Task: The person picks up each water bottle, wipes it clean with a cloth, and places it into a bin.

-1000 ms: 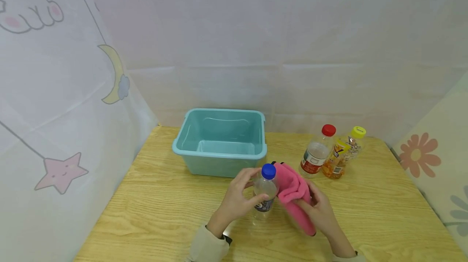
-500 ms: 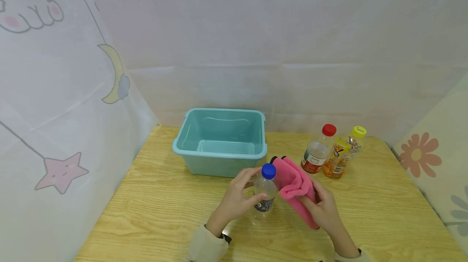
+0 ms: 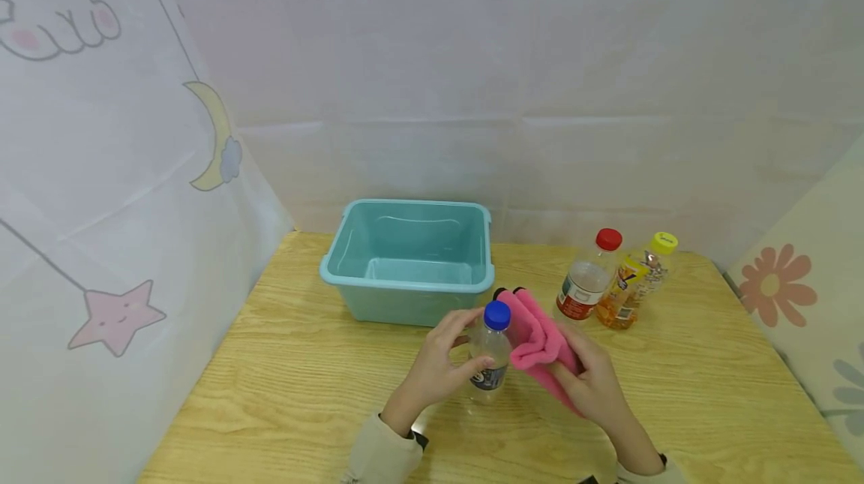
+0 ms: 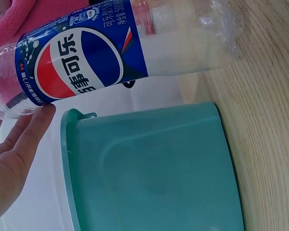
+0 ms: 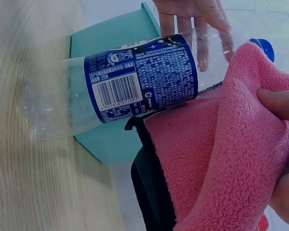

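A clear plastic cola bottle [image 3: 487,377] with a blue cap and a blue label stands upright on the wooden table. My left hand [image 3: 437,365] holds it round its upper part from the left, thumb in front. Against its right side lies a folded pink towel [image 3: 538,343] with dark edging, gripped by my right hand [image 3: 595,380]. In the right wrist view the towel [image 5: 236,144] covers part of the bottle's neck, and the thumb presses on the plush. The left wrist view shows fingertips [image 4: 41,118] right at the bottle's label.
Behind the bottle, a teal plastic basin [image 3: 412,305] stands at the back of the table. To the right are a red-capped bottle [image 3: 582,293] and a yellow-capped bottle [image 3: 624,296] with an orange-yellow label. A pale printed sheet [image 3: 432,94] hangs behind.
The right hand has shifted the towel slightly away from me and along the bottle's side, raising its lower end. My left hand and the bottle have stayed in place.
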Tool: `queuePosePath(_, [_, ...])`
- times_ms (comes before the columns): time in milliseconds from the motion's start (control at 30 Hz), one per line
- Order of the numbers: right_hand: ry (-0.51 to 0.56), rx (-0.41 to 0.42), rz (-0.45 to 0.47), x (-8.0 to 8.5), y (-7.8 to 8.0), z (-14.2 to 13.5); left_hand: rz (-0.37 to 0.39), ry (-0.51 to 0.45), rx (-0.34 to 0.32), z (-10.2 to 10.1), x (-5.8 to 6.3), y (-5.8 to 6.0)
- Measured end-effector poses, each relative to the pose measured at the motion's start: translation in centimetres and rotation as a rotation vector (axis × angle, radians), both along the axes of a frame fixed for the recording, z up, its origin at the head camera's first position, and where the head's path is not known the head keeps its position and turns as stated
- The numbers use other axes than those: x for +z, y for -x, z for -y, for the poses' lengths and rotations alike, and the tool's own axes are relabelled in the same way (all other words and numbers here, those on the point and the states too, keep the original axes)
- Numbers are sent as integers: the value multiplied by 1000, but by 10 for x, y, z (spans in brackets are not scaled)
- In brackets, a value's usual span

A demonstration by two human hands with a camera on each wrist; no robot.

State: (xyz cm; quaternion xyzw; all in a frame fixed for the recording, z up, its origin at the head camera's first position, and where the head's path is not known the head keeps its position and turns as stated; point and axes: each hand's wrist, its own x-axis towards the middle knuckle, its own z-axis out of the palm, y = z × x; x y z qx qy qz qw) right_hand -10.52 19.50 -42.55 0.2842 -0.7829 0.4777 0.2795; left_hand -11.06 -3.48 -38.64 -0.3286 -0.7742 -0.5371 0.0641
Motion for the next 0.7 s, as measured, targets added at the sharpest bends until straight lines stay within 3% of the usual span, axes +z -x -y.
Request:
queuePosePath(333, [-74,55,29,3,1,3,30,3,-1,-1,0,0])
queuePosePath(567, [-129,127,194,9,0,3,1,-9,-3,0,-3,1])
queuePosePath(700, [-139,137,213,9,0,3,-5,-14,-6,0,-4,2])
